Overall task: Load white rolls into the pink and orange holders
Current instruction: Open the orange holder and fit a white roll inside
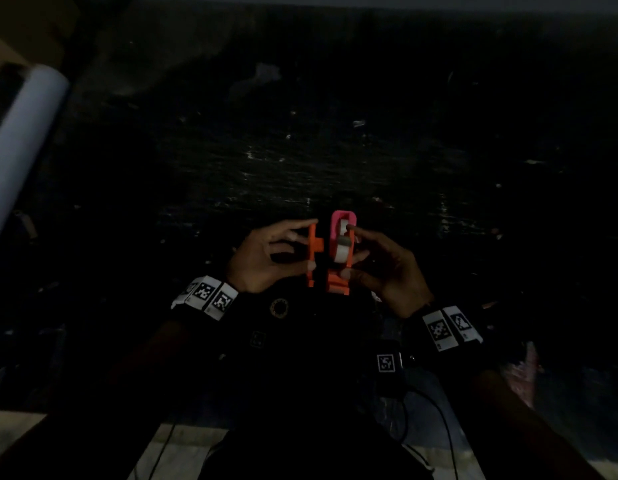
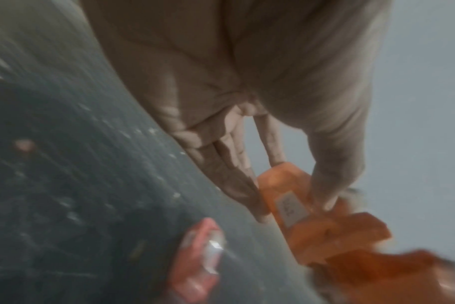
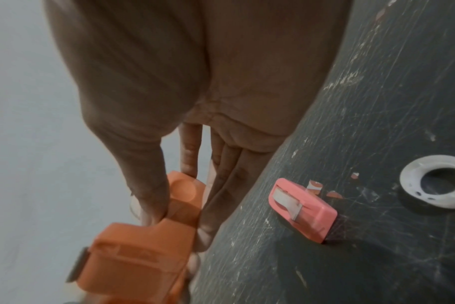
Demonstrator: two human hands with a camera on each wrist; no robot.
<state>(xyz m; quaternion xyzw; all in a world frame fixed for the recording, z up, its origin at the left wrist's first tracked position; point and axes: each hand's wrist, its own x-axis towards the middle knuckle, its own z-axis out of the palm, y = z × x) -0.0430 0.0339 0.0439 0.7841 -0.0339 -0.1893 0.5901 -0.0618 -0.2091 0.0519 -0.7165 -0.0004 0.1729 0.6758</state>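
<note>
My left hand (image 1: pixel 300 244) pinches a flat orange cover piece (image 1: pixel 312 251) with a side peg, between thumb and fingers. Just right of it, my right hand (image 1: pixel 356 251) grips the orange holder body (image 1: pixel 338 284), and a white roll (image 1: pixel 343 251) sits in it. The two orange parts are held a small gap apart above the near table edge. The pink holder (image 3: pixel 303 209) lies on the dark table beyond, white tape showing in its slot. The right wrist view has my right hand (image 3: pixel 179 224) on the orange holder (image 3: pixel 133 265). In the blurred left wrist view my left hand (image 2: pixel 295 209) holds the cover (image 2: pixel 291 203).
A large white paper roll (image 1: pixel 23 140) lies at the far left. A white plastic ring (image 3: pixel 437 181) and small orange scraps (image 3: pixel 314 186) sit on the scratched dark table (image 3: pixel 377 102) past the pink holder. A marker-tagged box with cables (image 1: pixel 387 362) rests by my right wrist.
</note>
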